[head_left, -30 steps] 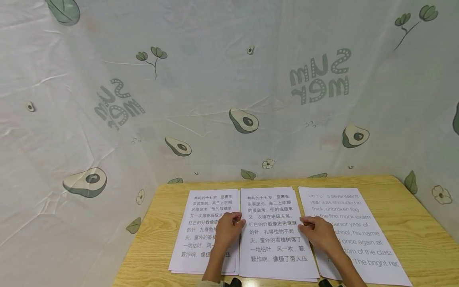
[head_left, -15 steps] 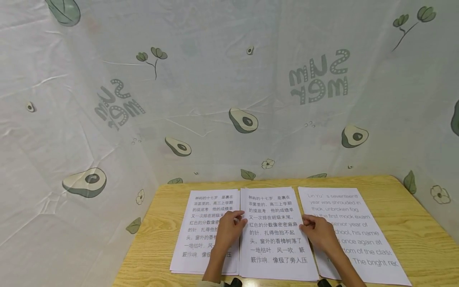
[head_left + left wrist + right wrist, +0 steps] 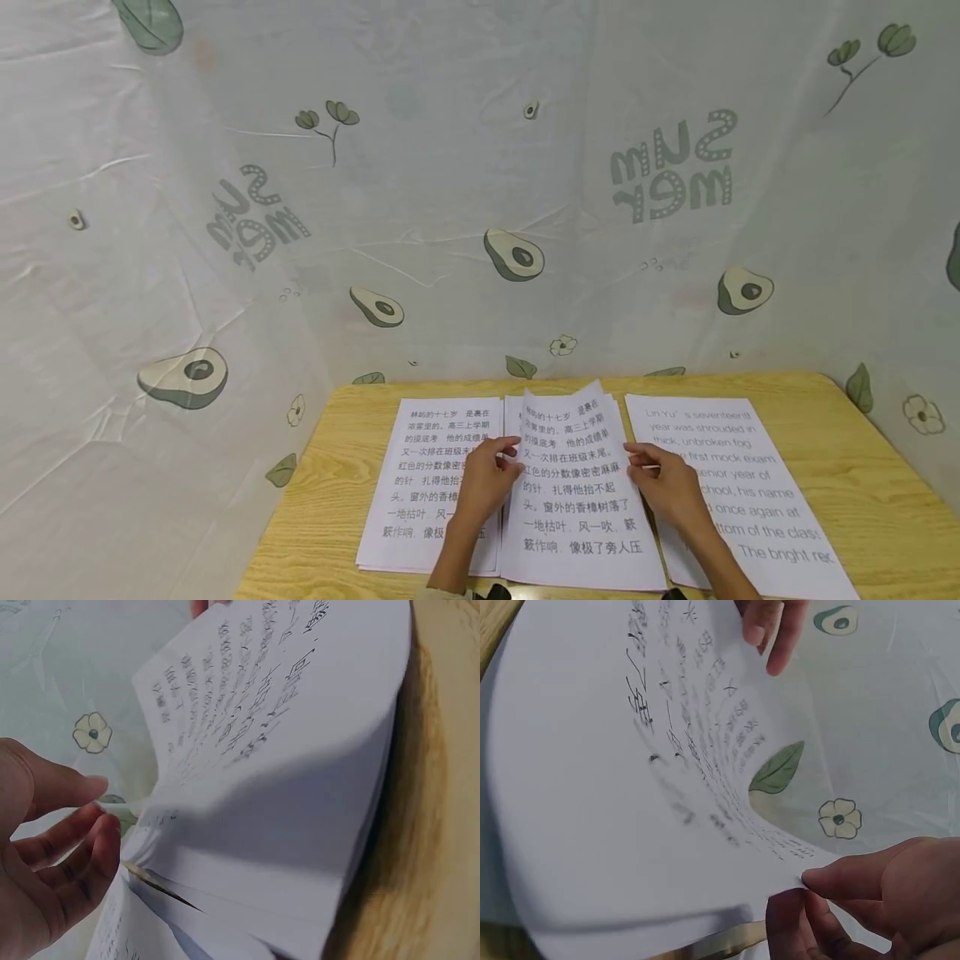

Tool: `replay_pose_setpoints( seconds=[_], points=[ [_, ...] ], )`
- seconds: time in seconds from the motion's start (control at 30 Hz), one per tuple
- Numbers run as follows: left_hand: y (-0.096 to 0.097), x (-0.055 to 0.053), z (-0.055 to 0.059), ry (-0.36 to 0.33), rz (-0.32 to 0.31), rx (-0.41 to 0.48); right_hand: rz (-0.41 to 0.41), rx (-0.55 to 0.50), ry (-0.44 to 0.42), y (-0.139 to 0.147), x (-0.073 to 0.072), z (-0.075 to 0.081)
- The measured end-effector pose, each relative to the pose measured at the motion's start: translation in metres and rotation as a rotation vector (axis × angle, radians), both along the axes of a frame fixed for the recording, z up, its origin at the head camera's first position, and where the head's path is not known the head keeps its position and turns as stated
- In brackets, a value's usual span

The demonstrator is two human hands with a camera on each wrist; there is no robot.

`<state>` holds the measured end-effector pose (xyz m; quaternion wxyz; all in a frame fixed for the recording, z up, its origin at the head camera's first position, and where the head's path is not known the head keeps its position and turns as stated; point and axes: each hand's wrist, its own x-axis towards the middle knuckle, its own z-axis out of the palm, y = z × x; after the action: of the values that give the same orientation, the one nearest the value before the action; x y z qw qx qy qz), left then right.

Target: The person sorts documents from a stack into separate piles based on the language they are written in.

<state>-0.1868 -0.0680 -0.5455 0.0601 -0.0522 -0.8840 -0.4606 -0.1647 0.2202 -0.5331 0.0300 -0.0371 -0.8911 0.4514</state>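
Note:
A printed sheet of paper (image 3: 573, 500) with Chinese text rises from the middle stack, its far edge bowed up and its two far corners lifted. My left hand (image 3: 487, 479) pinches its left edge between thumb and fingertips, as the left wrist view shows with the hand (image 3: 67, 832) at the sheet's side. On the opposite edge my right hand (image 3: 663, 483) pinches the paper between thumb and index finger, clear in the right wrist view where the thumb (image 3: 847, 877) lies on top. Beneath the lifted sheet, more of the middle stack (image 3: 513, 407) shows.
To the left lies another stack of sheets (image 3: 420, 500) with Chinese text, partly under my left forearm. A sheet with English text (image 3: 780, 517) lies at the right, partly under my right forearm. The wooden table (image 3: 315, 467) backs onto a patterned cloth (image 3: 435, 192).
The top sheet of the middle stack lay flat and is now lifted, its far edge curling up. Both hands stay at its sides, and the head view has shifted slightly.

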Motion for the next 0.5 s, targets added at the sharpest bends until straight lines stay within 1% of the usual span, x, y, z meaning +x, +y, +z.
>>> replay_pose_setpoints(
  seconds=[0.13,0.23,0.33,0.4,0.5],
  points=[
    [-0.001,0.000,0.002,0.003,0.000,0.029,0.000,-0.060,-0.005,0.000,0.001,0.005],
    [-0.004,-0.001,0.004,-0.002,0.004,0.081,0.006,-0.115,-0.023,0.001,0.002,0.008],
    [-0.010,-0.002,0.007,-0.025,0.014,0.156,0.007,-0.183,-0.055,0.003,0.003,0.011],
    [-0.013,-0.004,0.009,-0.057,0.030,0.212,0.009,-0.229,-0.072,0.004,0.002,0.012],
    [-0.019,-0.005,0.014,-0.091,0.040,0.313,0.010,-0.298,-0.097,0.007,0.001,0.015]
  ],
)
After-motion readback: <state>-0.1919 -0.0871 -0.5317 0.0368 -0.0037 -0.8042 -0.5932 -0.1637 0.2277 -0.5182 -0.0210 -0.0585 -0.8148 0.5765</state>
